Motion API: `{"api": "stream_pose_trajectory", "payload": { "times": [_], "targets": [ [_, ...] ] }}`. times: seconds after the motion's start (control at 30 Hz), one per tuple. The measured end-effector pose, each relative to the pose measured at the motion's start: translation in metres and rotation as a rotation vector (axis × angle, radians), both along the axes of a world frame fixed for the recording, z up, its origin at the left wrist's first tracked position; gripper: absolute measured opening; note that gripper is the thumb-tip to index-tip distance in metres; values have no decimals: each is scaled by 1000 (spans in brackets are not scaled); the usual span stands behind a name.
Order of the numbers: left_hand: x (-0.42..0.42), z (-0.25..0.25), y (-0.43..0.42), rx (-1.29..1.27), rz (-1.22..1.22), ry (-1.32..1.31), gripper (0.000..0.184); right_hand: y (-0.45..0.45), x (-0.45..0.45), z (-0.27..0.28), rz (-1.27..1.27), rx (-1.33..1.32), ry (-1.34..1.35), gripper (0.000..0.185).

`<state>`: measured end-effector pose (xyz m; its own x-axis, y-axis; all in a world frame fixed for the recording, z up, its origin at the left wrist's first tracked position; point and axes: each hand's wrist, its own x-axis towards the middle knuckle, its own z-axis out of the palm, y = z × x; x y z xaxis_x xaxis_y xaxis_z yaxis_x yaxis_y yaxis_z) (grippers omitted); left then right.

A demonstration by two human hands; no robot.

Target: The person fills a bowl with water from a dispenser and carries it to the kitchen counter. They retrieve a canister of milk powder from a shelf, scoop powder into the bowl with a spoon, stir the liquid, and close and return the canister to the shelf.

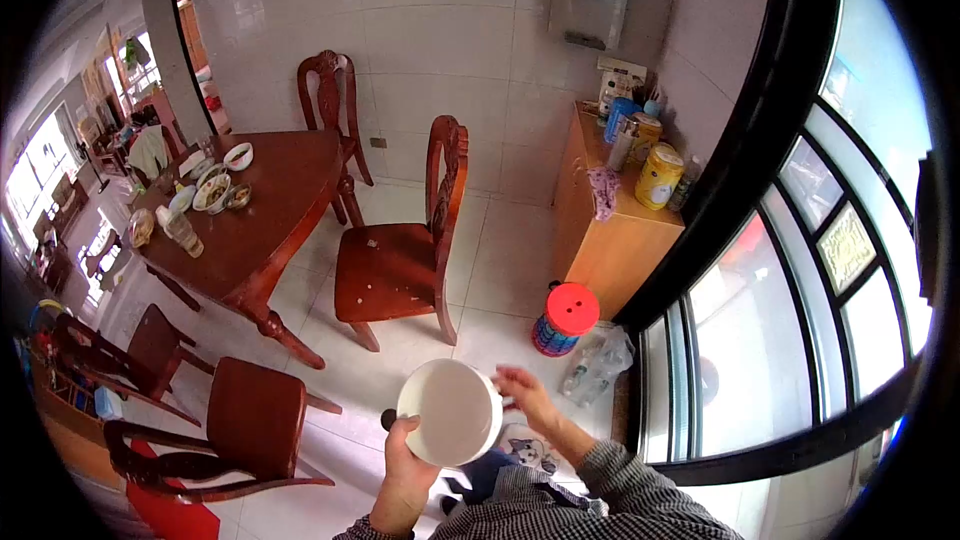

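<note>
Room with pale glossy floor tiles [490,250], pale tiled walls [440,40] and, along the right, a black-framed glass door [740,340]. At left, a dark red-brown wooden tabletop [285,185] with dishes grouped toward its far left: a white bowl of food [212,194], a smaller white bowl [238,156] beyond it, a clear container [184,236] nearer the edge. Carved red-brown wooden chair [385,265] right of the tabletop, pale flecks on its seat; a similar chair [255,415] at lower left.

Against the right side, a light-wood cabinet [625,250] bearing a yellow can [660,176] and a crumpled pink cloth [604,190] that hangs over its edge. On the floor before it, a round stool with a red top and patterned blue sides [570,312]; just beside that, a clear plastic bag [605,370].

Centre foreground: deep, round, white pot [452,410], mouth up, held above the floor in front of the body; short dark handle [388,420] on its left. Left hand [405,480] closed on the near-left rim, thumb over the edge. Right hand [540,412] at the pot's right side, fingers partly bent near the rim; cannot tell whether they grip it. Checked dark-and-white sleeve [640,480] on the right arm.
</note>
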<state>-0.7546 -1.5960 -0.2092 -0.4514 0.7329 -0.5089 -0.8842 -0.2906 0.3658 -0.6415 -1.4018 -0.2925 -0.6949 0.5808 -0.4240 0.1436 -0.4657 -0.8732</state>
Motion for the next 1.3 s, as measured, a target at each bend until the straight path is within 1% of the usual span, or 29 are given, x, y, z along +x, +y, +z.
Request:
{"api": "stream_pose_trajectory", "payload": {
  "times": [0.03, 0.07, 0.1, 0.13, 0.17, 0.23, 0.27, 0.3, 0.33, 0.4, 0.53, 0.67, 0.8, 0.83, 0.9, 0.97, 1.03, 1.1, 1.13, 1.17, 1.23, 1.3],
  "targets": [
    [-11, 1, 15, 4, -5, 2, 51, 24, -28, 2, -35, 60, 5, 53],
    [-19, 11, 29, -32, 18, 35, 51, 51, -57, 4, -44, 67, 37, 58],
    [-32, 22, 44, -14, 23, 72, 51, 78, -85, 2, -55, 74, 71, 65],
    [-46, 31, 60, 1, 25, 108, 51, 108, -115, -2, -63, 159, 88, 73],
    [-60, 40, 79, 14, 25, 142, 51, 139, -146, -16, -74, 242, 103, 82],
    [-91, 57, 120, -59, 66, 194, 58, 209, -213, -87, -73, 460, 68, 98],
    [-106, 68, 148, 3, 55, 274, 60, 234, -234, -98, -13, 514, 14, 107],
    [-122, 79, 181, 77, 46, 351, 61, 249, -255, -108, 1, 722, 0, 110],
    [-138, 84, 212, 82, 27, 384, 62, 258, -268, -115, 28, 835, -11, 106],
    [-174, 95, 279, 83, 18, 376, 60, 253, -268, -113, 160, 831, -31, 99],
    [-209, 113, 380, 64, 49, 374, 57, 274, -279, -86, 417, 707, -82, 84],
    [-217, 98, 453, 93, 40, 339, 58, 313, -285, -60, 623, 598, -97, 70],
    [-237, 86, 556, 78, 25, 225, 60, 371, -297, -40, 721, 536, -120, 57],
    [-233, 94, 582, 59, 30, 253, 58, 385, -299, -34, 746, 525, -122, 54],
    [-242, 94, 626, 61, -67, 266, 53, 419, -303, -25, 735, 518, -146, 48],
    [-253, 96, 670, 46, -73, 280, 49, 457, -307, -14, 678, 519, -198, 43],
    [-266, 100, 707, 47, -61, 302, 45, 502, -312, -3, 543, 523, -287, 39],
    [-280, 106, 745, 70, -40, 328, 43, 560, -310, 8, 224, 600, -329, 35],
    [-290, 105, 763, 138, -68, 339, 42, 596, -306, 3, 18, 725, -256, 33],
    [-296, 106, 780, 146, -78, 337, 42, 636, -302, -5, -184, 849, -174, 30],
    [-308, 108, 814, 151, -97, 350, 43, 706, -291, 12, -335, 884, -156, 29],
    [-319, 105, 845, 155, -141, 367, 44, 788, -285, -20, -481, 920, 29, 28]
  ]
}}
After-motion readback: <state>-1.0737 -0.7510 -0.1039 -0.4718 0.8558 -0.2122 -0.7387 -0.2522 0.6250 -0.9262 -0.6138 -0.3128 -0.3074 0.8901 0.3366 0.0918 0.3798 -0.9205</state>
